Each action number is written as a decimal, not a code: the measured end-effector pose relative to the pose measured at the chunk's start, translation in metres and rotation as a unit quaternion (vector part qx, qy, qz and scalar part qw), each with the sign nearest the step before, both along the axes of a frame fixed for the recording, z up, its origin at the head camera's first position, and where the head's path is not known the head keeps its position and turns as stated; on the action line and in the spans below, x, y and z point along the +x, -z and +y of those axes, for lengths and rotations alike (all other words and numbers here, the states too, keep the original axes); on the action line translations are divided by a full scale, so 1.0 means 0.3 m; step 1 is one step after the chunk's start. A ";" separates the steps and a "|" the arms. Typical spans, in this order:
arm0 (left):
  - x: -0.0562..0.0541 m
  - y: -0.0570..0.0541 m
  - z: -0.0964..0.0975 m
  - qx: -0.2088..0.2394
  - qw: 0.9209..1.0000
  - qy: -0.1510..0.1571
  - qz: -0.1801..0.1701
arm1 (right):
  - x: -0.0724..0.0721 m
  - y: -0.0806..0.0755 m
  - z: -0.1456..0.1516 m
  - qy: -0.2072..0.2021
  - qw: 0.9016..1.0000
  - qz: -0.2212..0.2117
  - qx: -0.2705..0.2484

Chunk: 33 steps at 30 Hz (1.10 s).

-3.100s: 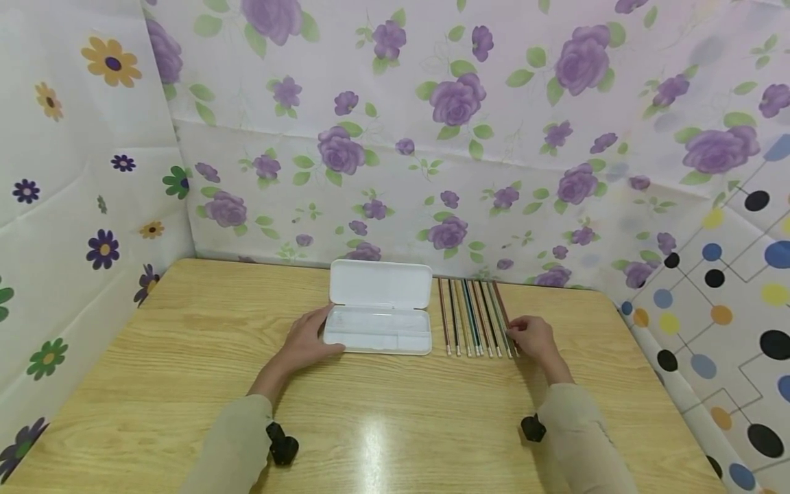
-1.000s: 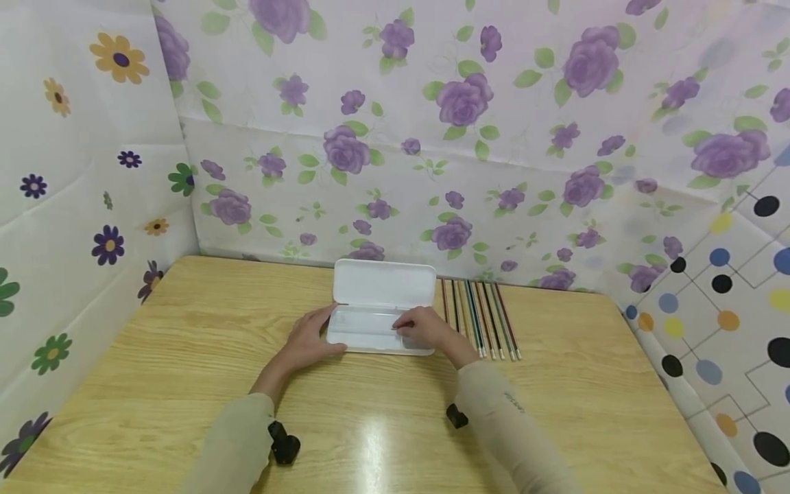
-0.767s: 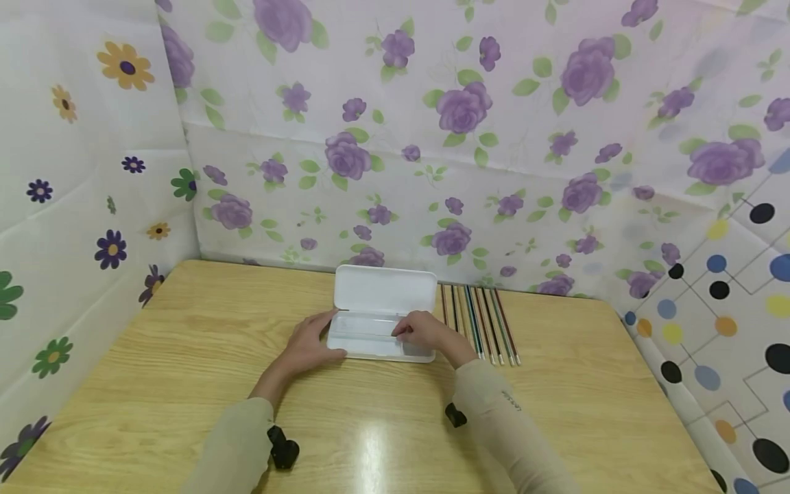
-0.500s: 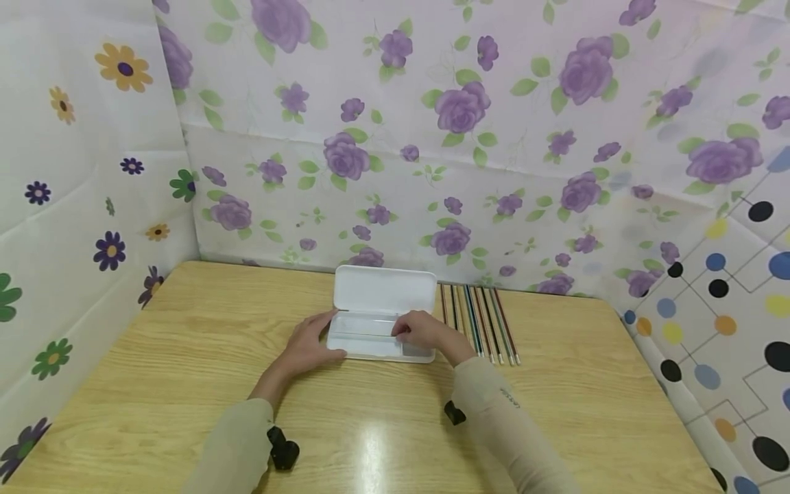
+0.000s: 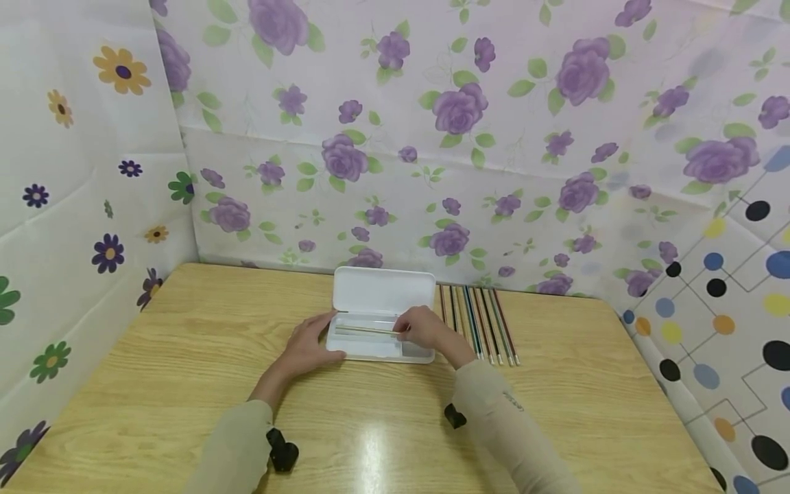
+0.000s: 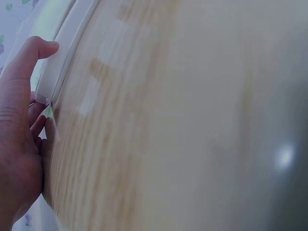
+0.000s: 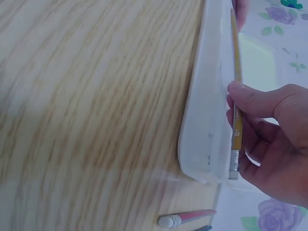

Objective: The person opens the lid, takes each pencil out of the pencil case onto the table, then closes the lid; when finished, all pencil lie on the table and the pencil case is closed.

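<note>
A white pencil case (image 5: 384, 289) lies with its lid raised at the back of the table. My left hand (image 5: 306, 343) grips its left end, the thumb over the front edge of the case (image 6: 60, 62) in the left wrist view. Over the inner tray, my right hand (image 5: 422, 328) pinches a yellow pencil (image 5: 367, 330) held lengthwise along the case. The right wrist view shows thumb and fingers around the pencil (image 7: 236, 53) near its eraser end. Whether the pencil touches the tray I cannot tell.
Right of the case, several pencils (image 5: 474, 322) lie side by side, eraser ends toward me, some partly covered by my right wrist. The wooden table (image 5: 370, 425) meets a flower-patterned sheet (image 5: 382, 171) at the back.
My right hand has come left from the right end of the pencil row to the case. Over the last half second the yellow pencil has come into view. The left hand has stayed put.
</note>
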<state>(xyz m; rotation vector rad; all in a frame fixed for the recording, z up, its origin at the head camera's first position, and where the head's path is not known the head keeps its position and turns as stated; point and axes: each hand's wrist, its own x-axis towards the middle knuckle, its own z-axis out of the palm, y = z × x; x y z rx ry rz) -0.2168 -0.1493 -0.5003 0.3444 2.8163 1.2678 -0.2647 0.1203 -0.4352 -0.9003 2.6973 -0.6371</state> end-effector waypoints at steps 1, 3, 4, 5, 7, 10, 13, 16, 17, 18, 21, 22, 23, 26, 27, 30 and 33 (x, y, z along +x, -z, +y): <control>0.000 0.000 0.000 0.000 1.000 0.000 0.000 | 0.000 -0.003 0.004 0.007 1.000 0.005 -0.004; 0.001 0.001 -0.001 -0.002 1.000 0.000 0.000 | 0.001 -0.011 0.015 0.023 1.000 0.008 -0.017; 0.001 0.002 -0.002 -0.003 1.000 0.000 0.001 | 0.000 -0.015 0.022 0.031 0.999 0.010 -0.024; 0.000 0.002 -0.003 -0.004 1.000 0.000 0.001 | -0.001 -0.021 0.029 0.040 0.999 0.011 -0.029; 0.000 0.003 -0.004 -0.006 1.000 0.000 0.000 | -0.003 -0.034 0.045 0.058 0.998 0.012 -0.036; 0.000 0.001 -0.004 -0.006 1.000 0.000 -0.003 | -0.007 -0.051 0.074 0.081 0.996 0.018 -0.044; 0.001 -0.002 -0.005 -0.005 1.000 0.000 -0.006 | -0.011 -0.065 0.107 0.112 0.992 0.004 -0.066; 0.002 -0.005 -0.006 -0.007 1.000 -0.001 -0.007 | -0.014 -0.077 0.144 0.139 0.986 -0.003 -0.092; 0.002 -0.005 -0.006 -0.008 1.000 0.000 -0.008 | -0.016 -0.079 0.157 0.149 0.984 -0.005 -0.102; 0.002 -0.006 -0.007 -0.008 1.000 -0.001 -0.008 | -0.017 -0.081 0.170 0.158 0.981 -0.005 -0.110; 0.003 -0.007 -0.007 -0.005 1.000 0.000 -0.008 | -0.021 -0.085 0.209 0.177 0.976 0.006 -0.123; 0.003 -0.008 -0.006 -0.004 1.000 -0.001 -0.008 | -0.024 -0.086 0.221 0.181 0.975 0.013 -0.127; 0.003 -0.008 -0.006 -0.004 1.000 0.000 -0.009 | -0.026 -0.085 0.234 0.184 0.974 0.018 -0.129; 0.001 -0.007 -0.003 -0.004 1.000 0.001 -0.010 | -0.030 -0.084 0.273 0.196 0.971 0.030 -0.132; 0.000 -0.006 -0.002 -0.005 1.000 0.001 -0.010 | -0.032 -0.083 0.287 0.201 0.970 0.031 -0.134; -0.002 -0.003 0.000 -0.007 1.000 0.001 -0.009 | -0.035 -0.079 0.326 0.222 0.965 0.026 -0.140; -0.003 0.000 0.003 -0.009 1.000 0.002 -0.005 | -0.034 -0.072 0.366 0.248 0.958 0.029 -0.138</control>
